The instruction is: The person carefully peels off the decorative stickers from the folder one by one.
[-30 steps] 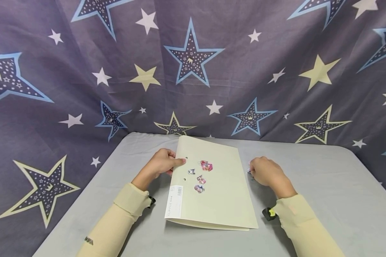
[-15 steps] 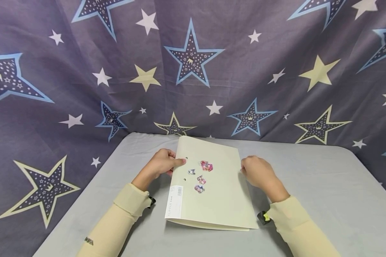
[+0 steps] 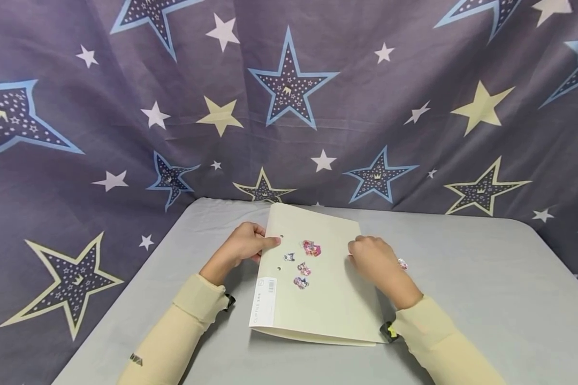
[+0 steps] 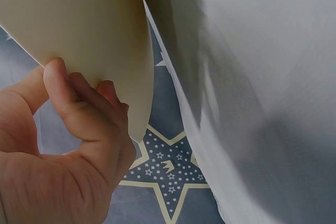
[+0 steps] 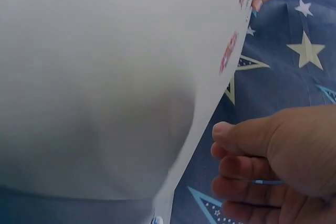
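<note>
Right hand [image 3: 375, 262] is moving in over the folder [image 3: 332, 305]

It is shifting from the table [image 3: 462, 299] beside the folder's right edge to over its cover, and a loose sticker [image 3: 402, 263] is now showing on the table, right of the folder. The work, it seems, is turning from the table to the cover. The right fingers are curling, thumb close to the index finger (whether they are pinching anything, I cannot tell). The left hand [image 3: 243, 245] is gripping the folder's left edge, thumb on the cover, other fingers behind.

The cream folder is resting on the table between the hands, gaping slightly along its near edge. Four small colourful stickers [image 3: 311, 248] are dotting its cover's left half; a white label [image 3: 263, 302] is marking its near left corner.
</note>
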`<state>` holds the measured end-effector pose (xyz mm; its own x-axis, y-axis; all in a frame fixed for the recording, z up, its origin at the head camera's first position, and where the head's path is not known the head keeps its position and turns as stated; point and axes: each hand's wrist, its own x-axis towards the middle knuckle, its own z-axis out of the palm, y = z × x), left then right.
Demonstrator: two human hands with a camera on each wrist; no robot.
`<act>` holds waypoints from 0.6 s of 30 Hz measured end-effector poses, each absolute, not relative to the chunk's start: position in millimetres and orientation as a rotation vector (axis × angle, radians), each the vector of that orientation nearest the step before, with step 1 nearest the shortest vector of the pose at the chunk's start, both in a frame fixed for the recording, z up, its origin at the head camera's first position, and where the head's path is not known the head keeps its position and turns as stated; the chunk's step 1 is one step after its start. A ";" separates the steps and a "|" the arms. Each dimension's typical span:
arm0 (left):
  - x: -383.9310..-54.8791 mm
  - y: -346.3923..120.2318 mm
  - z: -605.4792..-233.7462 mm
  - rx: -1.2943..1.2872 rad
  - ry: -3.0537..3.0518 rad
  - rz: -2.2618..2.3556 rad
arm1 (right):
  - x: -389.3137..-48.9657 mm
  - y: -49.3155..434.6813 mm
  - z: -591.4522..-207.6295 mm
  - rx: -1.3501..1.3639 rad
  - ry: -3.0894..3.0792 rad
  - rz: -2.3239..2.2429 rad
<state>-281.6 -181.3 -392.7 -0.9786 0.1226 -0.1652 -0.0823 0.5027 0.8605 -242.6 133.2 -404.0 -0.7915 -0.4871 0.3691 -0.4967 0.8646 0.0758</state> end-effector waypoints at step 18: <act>-280.2 -181.3 -391.2 0.040 2.530 1.488 | -243.6 107.1 -398.9 1.252 -2.216 -0.137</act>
<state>-280.2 -181.3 -391.2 -0.9785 0.1272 -0.1626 -0.0802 0.4914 0.8672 -243.6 107.1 -398.9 -0.3883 -0.8112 0.4373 -0.7512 0.5535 0.3597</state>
